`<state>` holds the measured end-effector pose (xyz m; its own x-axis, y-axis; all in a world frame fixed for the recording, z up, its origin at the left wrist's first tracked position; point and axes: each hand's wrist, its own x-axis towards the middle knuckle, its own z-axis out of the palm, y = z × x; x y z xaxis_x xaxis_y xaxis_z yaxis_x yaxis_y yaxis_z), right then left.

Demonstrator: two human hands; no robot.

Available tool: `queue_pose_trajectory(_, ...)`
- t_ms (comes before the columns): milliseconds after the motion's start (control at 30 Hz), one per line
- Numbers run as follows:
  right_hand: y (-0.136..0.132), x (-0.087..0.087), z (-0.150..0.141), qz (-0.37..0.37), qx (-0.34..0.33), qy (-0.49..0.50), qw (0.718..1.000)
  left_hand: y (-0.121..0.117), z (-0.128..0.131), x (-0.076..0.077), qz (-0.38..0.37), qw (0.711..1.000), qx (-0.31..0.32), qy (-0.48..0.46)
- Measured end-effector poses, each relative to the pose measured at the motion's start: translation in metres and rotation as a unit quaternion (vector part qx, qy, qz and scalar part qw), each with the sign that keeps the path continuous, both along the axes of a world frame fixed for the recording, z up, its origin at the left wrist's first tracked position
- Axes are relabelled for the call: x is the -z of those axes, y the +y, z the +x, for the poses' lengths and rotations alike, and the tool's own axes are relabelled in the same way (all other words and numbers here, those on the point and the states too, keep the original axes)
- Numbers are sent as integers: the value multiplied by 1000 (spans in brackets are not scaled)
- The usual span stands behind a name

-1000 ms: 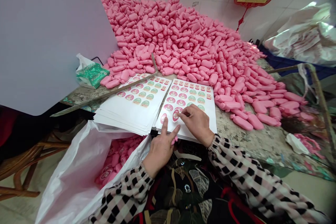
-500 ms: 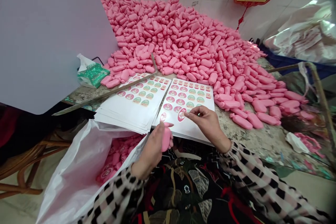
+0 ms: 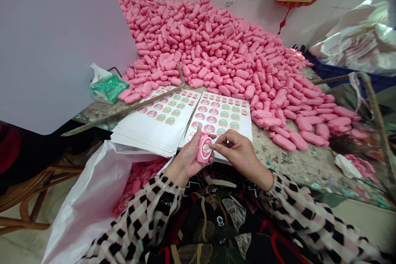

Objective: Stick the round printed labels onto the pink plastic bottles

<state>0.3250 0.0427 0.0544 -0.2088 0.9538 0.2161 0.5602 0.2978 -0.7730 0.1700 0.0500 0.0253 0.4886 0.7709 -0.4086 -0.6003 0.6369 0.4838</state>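
Note:
Upright in my left hand (image 3: 184, 160) is a small pink plastic bottle (image 3: 202, 159), its fingers wrapped round the sides. An oval pink-and-white sticker (image 3: 204, 151) lies against the bottle's front face. The thumb and forefinger of my right hand (image 3: 243, 154) are pinched together at the sticker's right edge, touching it. Both hands are over the lower part of a sticker sheet (image 3: 221, 111) with rows of pink and green labels. Beside it on the left is a stack of similar sheets (image 3: 139, 132).
Pink bottles (image 3: 210, 45) form a large heap against the tiled wall. A metal bar (image 3: 123, 113) crosses the left sheets. Below left, a white sack (image 3: 83, 189) holds labelled bottles. A green tissue pack (image 3: 109, 88) lies by a pale panel (image 3: 62, 49).
My right hand has brought the sticker from above the sheet to the bottle's front. My left hand has turned the bottle face up and moved it slightly up and right.

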Motion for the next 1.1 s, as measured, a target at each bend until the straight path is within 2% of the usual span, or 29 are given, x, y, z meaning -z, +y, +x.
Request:
queue_pose_trajectory(600, 2, 11, -1, -21, -1, 1, 1000, 1, 4, -3, 7, 1000, 12, -18)
queue_pose_trajectory(733, 3, 10, 1, -25, 6, -14, 1000, 0, 4, -1, 14, 1000, 13, 5)
queue_pose_trajectory(833, 5, 9, 3, -31, 7, -27, 999, -2, 2, -1, 37, 998, 24, 34)
queue_pose_trajectory(967, 4, 9, 5, -35, 3, -32, 999, -7, -4, -3, 101, 989, 73, 79)
queue_pose_trajectory(1100, 1, 8, 5, -26, -20, -40, 999, -10, -9, -4, 136, 980, 97, 110)
